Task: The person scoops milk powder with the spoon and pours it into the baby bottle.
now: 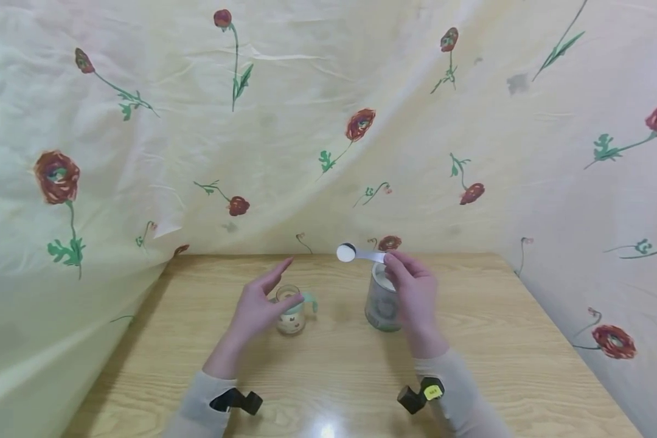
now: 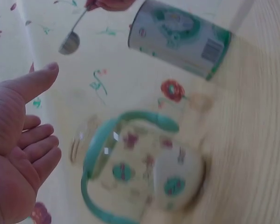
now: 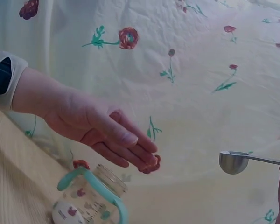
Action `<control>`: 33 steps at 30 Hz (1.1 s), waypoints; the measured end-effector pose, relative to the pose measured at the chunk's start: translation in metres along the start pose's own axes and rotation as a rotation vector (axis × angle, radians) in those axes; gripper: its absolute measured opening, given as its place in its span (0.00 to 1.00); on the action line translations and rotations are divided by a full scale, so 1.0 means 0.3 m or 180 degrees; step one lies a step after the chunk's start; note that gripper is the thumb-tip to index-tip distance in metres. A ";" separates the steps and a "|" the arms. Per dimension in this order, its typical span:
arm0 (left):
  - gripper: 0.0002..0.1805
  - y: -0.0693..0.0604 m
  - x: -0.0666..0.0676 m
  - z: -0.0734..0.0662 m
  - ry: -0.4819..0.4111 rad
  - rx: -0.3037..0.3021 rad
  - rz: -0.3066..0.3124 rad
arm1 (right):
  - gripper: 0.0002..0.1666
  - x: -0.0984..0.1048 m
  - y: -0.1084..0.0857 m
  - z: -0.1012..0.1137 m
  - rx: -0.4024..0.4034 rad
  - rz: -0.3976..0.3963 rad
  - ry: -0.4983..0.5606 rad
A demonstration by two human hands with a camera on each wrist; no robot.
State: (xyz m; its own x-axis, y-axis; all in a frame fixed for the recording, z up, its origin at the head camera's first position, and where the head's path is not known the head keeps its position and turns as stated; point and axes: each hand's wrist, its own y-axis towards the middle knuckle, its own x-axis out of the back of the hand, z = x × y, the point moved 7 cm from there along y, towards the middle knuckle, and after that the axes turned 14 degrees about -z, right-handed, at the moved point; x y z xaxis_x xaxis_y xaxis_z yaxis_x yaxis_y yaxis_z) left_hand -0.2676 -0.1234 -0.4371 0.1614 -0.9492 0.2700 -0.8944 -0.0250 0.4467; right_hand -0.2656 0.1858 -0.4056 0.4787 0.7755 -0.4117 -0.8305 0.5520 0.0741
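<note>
A small measuring spoon [image 1: 346,252] is pinched by its handle in my right hand [image 1: 420,298], held up in the air. White stuff fills its bowl in the head view; in the right wrist view the metal bowl [image 3: 234,163] looks level. Just below the right hand stands a grey tin [image 1: 382,307], partly hidden by that hand. My left hand [image 1: 256,311] holds nothing, its thumb apart from the fingers. It hovers by a clear baby bottle [image 1: 291,322] with mint-green handles [image 2: 100,144] and an uncovered neck [image 3: 113,179]. The hand partly hides the bottle in the head view.
The bottle and tin stand on a light wooden table [image 1: 328,371]. A pale cloth [image 1: 285,140] printed with red flowers hangs behind the table and along its sides. Some table surface separates the bottle from the tin.
</note>
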 end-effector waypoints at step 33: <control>0.47 -0.028 0.039 0.202 0.0084 0.0322 0.0381 | 0.10 -0.187 -0.175 -0.223 0.0174 0.0731 -0.0578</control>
State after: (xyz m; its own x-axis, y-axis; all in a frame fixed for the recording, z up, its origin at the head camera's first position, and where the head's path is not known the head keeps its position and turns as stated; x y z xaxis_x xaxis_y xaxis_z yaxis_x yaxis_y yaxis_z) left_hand -0.2834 -0.1533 -0.4894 0.0609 -0.9388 0.3390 -0.9451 0.0550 0.3221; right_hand -0.2678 0.0927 -0.4472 0.3273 0.9214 -0.2095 -0.9088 0.3677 0.1972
